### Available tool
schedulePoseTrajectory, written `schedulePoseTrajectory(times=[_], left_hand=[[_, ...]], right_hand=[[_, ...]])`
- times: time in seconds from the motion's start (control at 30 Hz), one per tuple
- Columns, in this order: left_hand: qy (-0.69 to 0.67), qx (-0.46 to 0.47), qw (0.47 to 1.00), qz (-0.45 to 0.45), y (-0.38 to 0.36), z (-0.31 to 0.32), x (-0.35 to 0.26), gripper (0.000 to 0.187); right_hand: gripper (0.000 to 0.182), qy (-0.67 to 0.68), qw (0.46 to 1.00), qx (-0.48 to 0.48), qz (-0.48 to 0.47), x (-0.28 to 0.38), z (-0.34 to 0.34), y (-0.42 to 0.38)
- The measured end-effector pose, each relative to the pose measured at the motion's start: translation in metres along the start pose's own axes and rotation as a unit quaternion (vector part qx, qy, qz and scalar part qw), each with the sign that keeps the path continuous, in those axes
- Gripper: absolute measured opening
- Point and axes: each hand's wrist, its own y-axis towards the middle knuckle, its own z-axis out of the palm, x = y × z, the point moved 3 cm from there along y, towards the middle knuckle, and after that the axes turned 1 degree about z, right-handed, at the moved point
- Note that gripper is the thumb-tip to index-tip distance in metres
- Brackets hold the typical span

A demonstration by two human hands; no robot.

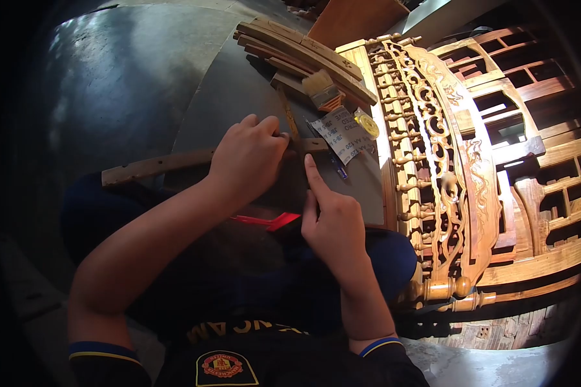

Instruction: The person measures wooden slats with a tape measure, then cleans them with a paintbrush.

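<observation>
My left hand (pixel 248 151) is closed in a fist over a curved wooden strip (pixel 155 164); whatever its fingers grip is hidden. Just beyond the knuckles, a narrow yellowish stick (pixel 289 115) slants down to the strip. My right hand (pixel 334 216) has its index finger stretched out, the tip at or very near the strip's right part. Its thumb stands apart, the other fingers curl in, and I see nothing held. Close by lie a printed sheet of sandpaper (pixel 343 134), a blue pen (pixel 337 166), a yellow tape measure (pixel 366 124) and a flat brush (pixel 317 84).
Wooden pieces (pixel 310 55) are stacked at the far side of the grey surface (pixel 229 97). Carved wooden furniture panels (pixel 442 148) with turned spindles stand along the right. A bright red object (pixel 283 222) shows below the strip, near my lap.
</observation>
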Motion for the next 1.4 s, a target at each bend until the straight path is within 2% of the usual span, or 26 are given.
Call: schedulePoseTrajectory(times=[0.17, 0.27, 0.37, 0.57, 0.67, 0.77, 0.87, 1.0, 1.07, 1.17, 1.3, 1.4], left_hand=[[-0.008, -0.004, 1.000, -0.007, 0.000, 0.000, 0.000, 0.015], [0.007, -0.001, 1.000, -0.005, 0.000, 0.001, 0.000, 0.017], [0.007, 0.005, 1.000, -0.006, 0.001, 0.000, 0.001, 0.018], [-0.014, 0.000, 1.000, -0.014, 0.000, 0.000, 0.000, 0.021], [-0.004, 0.006, 1.000, -0.021, 0.000, -0.001, -0.001, 0.023], [0.002, 0.010, 1.000, -0.022, 0.001, -0.003, -0.001, 0.024], [-0.013, 0.000, 1.000, -0.025, 0.000, -0.003, -0.002, 0.024], [-0.014, 0.005, 1.000, -0.026, -0.001, -0.001, -0.001, 0.023], [-0.017, -0.001, 1.000, -0.018, 0.000, 0.000, -0.002, 0.024], [-0.018, -0.004, 0.999, -0.027, 0.002, -0.001, 0.000, 0.017], [-0.011, 0.000, 1.000, -0.013, 0.001, -0.002, -0.002, 0.024], [-0.017, 0.001, 1.000, -0.026, -0.001, 0.000, 0.000, 0.024]], right_hand=[[0.064, 0.027, 1.000, -0.006, -0.007, 0.002, -0.009, -0.026], [0.066, -0.022, 1.000, 0.005, -0.015, -0.001, 0.002, 0.005], [0.066, -0.007, 1.000, -0.003, -0.023, -0.002, 0.003, 0.015], [0.060, 0.053, 0.999, 0.007, 0.010, 0.000, -0.016, -0.030], [0.059, 0.041, 0.998, 0.038, 0.030, 0.005, -0.013, -0.002], [0.060, 0.019, 0.999, 0.001, -0.028, 0.001, -0.006, 0.016], [0.060, 0.021, 0.999, 0.041, 0.020, 0.002, -0.015, -0.001], [0.058, 0.062, 0.998, 0.002, 0.004, -0.005, -0.017, -0.027], [0.058, 0.052, 0.998, 0.033, 0.018, -0.003, -0.022, -0.015], [0.058, 0.029, 0.999, 0.012, -0.030, -0.005, -0.012, 0.012], [0.059, 0.032, 0.998, 0.036, 0.031, -0.004, -0.015, 0.002], [0.059, 0.066, 0.998, -0.019, -0.002, -0.007, -0.015, -0.031]])
